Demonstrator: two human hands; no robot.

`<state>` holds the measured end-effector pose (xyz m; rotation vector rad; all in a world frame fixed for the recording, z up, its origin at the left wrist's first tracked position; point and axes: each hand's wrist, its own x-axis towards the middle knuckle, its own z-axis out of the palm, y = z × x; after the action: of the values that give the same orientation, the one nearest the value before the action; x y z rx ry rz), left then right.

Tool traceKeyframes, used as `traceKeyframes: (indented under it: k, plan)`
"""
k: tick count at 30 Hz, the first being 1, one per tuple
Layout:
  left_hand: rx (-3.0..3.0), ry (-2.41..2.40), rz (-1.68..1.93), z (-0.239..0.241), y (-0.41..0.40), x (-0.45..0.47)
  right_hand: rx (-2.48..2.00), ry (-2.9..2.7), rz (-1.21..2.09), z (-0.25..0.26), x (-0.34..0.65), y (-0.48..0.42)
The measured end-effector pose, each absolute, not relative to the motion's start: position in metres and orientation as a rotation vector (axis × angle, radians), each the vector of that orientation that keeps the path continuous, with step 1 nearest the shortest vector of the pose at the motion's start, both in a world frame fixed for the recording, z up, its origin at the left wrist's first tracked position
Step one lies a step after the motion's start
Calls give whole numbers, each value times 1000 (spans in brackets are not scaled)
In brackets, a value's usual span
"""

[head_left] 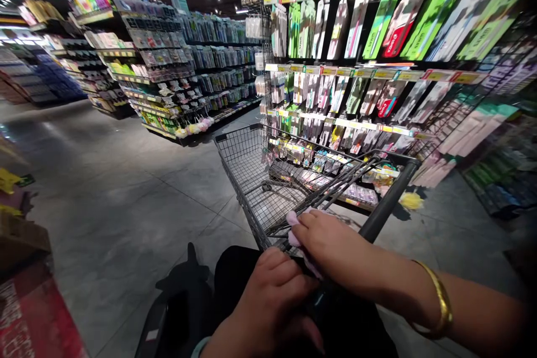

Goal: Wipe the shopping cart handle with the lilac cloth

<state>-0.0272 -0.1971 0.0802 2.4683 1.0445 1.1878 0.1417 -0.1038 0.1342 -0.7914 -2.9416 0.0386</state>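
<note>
A shopping cart of dark wire mesh stands in front of me, its handle slanting from right of centre down toward my lap. My right hand, with a gold bangle at the wrist, is closed on a pink cloth at the cart's near end, by the handle. Much of the cloth is hidden under the fingers. Just below and left of it, my left hand has its fingers curled around the lower end of the handle. Its thumb and palm side are partly out of sight.
A rack of hanging toothbrush-like packs rises beyond the cart on the right. Stocked shelves stand at the back left. Grey floor stretches between. A red box sits at lower left.
</note>
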Motion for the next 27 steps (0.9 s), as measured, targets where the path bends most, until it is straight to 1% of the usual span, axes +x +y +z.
traceKeyframes:
  k: [2, 4, 7, 9, 12, 14, 17, 19, 21, 25, 27]
  plan:
    - [2470, 1057, 1189, 82, -198, -28, -762, -2900, 224, 131, 153, -90]
    - [2474, 1062, 1172, 84, -198, -29, -849, -2877, 306, 129, 172, -66]
    - [2483, 1052, 1181, 83, -197, -30, -1163, -2817, 172, 128, 196, -36]
    - [2489, 1057, 1171, 82, -196, -30, -1230, -2790, 177, 130, 198, -37]
    - [2498, 1058, 1191, 79, -194, -29, -921, -2837, 479, 136, 176, -68]
    - [2509, 1035, 1225, 78, -194, -28, -757, -2764, 650, 141, 156, -95]
    - [2501, 1038, 1221, 77, -196, -30, -701, -2576, 884, 145, 139, -119]
    - [2493, 1075, 1205, 78, -197, -31, -690, -2555, 959, 142, 141, -117]
    - [2489, 1097, 1202, 78, -198, -31, -741, -2642, 856, 136, 148, -103]
    - [2473, 1099, 1231, 75, -197, -29, -1015, -2708, 394, 131, 156, -85]
    - [2491, 1095, 1252, 74, -197, -27, -949, -2698, 411, 134, 154, -96]
